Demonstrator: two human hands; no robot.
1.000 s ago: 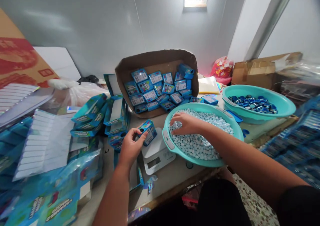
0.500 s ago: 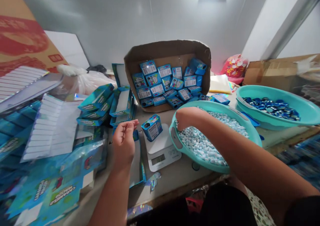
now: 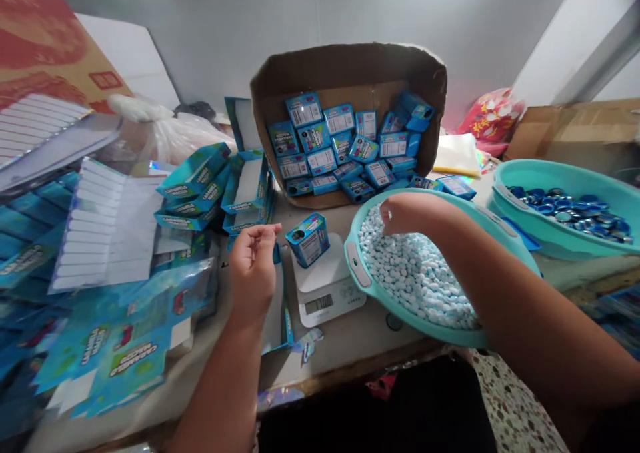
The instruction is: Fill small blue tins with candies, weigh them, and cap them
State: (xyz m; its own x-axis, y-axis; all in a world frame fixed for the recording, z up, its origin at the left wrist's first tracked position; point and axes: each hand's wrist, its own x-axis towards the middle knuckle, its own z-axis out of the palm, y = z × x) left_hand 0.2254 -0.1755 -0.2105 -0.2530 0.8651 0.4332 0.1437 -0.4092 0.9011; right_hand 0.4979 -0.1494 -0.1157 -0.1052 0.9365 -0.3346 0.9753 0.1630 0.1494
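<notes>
My right hand (image 3: 403,213) is in the turquoise basin (image 3: 354,239), closed at the near side of its small, pale blue-white candies (image 3: 420,273), with a few candies showing at its fingers. Left of the scale, my left hand (image 3: 255,256) is raised with its fingers curled and its thumb against them; whatever it may hold is hidden. Between the hands, a blue printed box (image 3: 309,239) stands on the white kitchen scale (image 3: 313,276), its lit display showing digits. Neither hand touches this box.
Behind the scale, a cardboard carton (image 3: 350,56) lies tipped toward me with several filled-looking blue boxes. Open blue display trays (image 3: 193,186) and flat printed card (image 3: 125,366) are piled at left. Another turquoise basin (image 3: 575,179) at right holds shiny blue lids.
My right hand has shifted from the basin's left rim further in over the candies. My left hand keeps its curled pose. The view has tilted down, and the scale's reading looks different.
</notes>
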